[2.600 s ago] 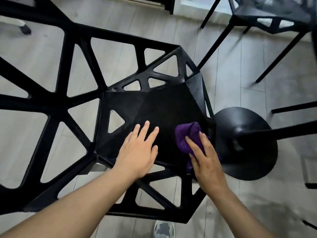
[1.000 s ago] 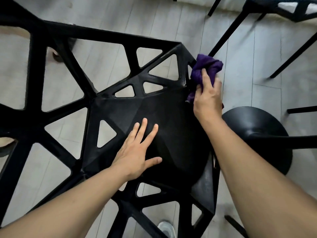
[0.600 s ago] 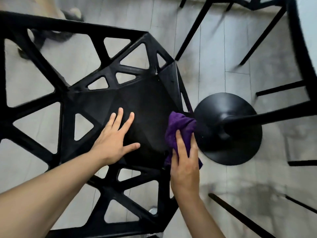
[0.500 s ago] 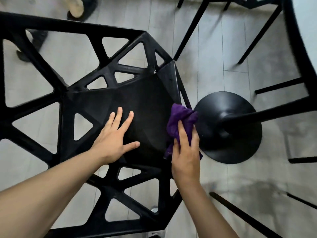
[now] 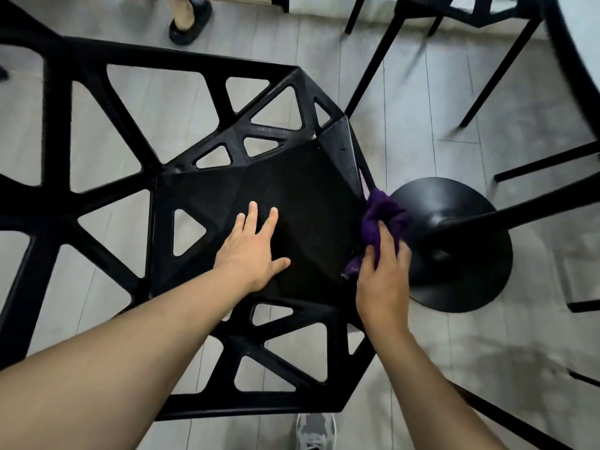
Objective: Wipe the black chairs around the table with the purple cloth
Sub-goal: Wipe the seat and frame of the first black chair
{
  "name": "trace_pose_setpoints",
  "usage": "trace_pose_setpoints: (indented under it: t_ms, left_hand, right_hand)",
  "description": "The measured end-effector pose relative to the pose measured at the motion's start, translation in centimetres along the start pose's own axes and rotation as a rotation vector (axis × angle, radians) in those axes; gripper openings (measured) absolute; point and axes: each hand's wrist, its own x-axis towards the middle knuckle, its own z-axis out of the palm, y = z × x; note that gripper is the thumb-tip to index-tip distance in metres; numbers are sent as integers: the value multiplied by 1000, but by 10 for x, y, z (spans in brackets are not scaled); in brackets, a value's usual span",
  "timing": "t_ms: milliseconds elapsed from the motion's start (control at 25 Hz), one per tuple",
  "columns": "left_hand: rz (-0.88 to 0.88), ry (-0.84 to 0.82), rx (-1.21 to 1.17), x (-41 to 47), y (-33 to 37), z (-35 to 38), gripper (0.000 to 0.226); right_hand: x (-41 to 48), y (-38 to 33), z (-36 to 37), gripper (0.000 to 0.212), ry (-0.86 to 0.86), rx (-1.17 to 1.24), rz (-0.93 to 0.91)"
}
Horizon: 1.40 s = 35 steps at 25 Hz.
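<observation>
Back from the seat's far right corner since a second ago, with the right hand [image 5: 381, 280] now at the middle of that right edge; no shift of the left hand [image 5: 251, 251] on the seat. Nearest, at the bottom edge, a grey shoe [image 5: 315, 433] on pale grey plank floor [image 5: 519, 352]. Above it, the black chair [image 5: 302, 196]: matte moulded plastic, a faceted solid seat, an open frame of triangular cut-outs all round. Left hand flat on the seat, palm down, fingers straight and spread, gripping nothing. Right hand curled round the bunched purple cloth [image 5: 383, 216], soft and crumpled, pressed against the seat's right rim. Just beside the cloth, a round black table base [image 5: 470, 264], smooth, with a slanting pole. Farther off, thin legs of a second black chair [image 5: 371, 63], the dark curved rim of the surface [image 5: 568, 60] at top right, and a foot in a black sandal [image 5: 188, 21] at top left.
</observation>
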Motion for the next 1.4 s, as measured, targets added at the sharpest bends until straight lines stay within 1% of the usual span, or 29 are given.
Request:
trace_pose_setpoints:
  t_ms: [120,200,280,360,440,480,520,560,600,680,720,760,880,960,1080,1200,1320,1400]
  left_hand:
    - [39,17,21,-19,14,18,88]
    - [53,4,35,-27,13,26,90]
    - [64,24,76,-28,8,28,90]
    - [69,38,77,-26,5,27,89]
    - [65,23,43,-27,4,30,89]
    - [61,20,35,-28,4,31,89]
    - [58,22,36,-28,4,32,89]
    - [57,26,38,-28,3,32,90]
    - [55,27,40,-28,3,32,89]
    - [48,18,40,-28,2,33,88]
    - [45,13,41,-28,2,33,88]
    - [42,9,44,-28,2,32,88]
    - [42,-6,35,-27,2,30,87]
    - [43,-24,12,-26,2,29,87]
    - [45,-30,-1,-26,1,29,88]
    - [39,-36,9,-28,3,27,88]
    - [35,-37,5,-28,6,27,88]
    - [40,-29,1,-27,5,29,88]
  right_hand:
    - [-28,13,-10,46,-21,15,57]
    - [-17,9,-8,47,-19,-20,19]
    - [14,-2,3,48,-37,-66,-149]
    - [55,-20,23,46,-78,-156,-415]
    - [91,-41,49,47,-115,-323,-686]
    - [105,-50,60,49,-145,-398,-767]
    - [120,-58,69,51,-166,-430,-799]
    - [135,-63,75,51,-159,-421,-770]
    - [148,-67,76,49,-124,-358,-670]
    - [169,-68,72,46,-37,-175,-319]
    - [174,-68,67,45,-17,-113,-179]
    - [173,-66,63,45,-15,-81,-124]
    - [141,-51,45,44,-28,9,-131]
    - [104,-35,34,44,9,46,-83]
    - [32,-11,9,45,33,66,2]
    - [-25,11,-9,49,-2,39,34]
    - [-12,12,-4,50,3,-11,4]
    - [20,-4,8,50,23,-41,-75]
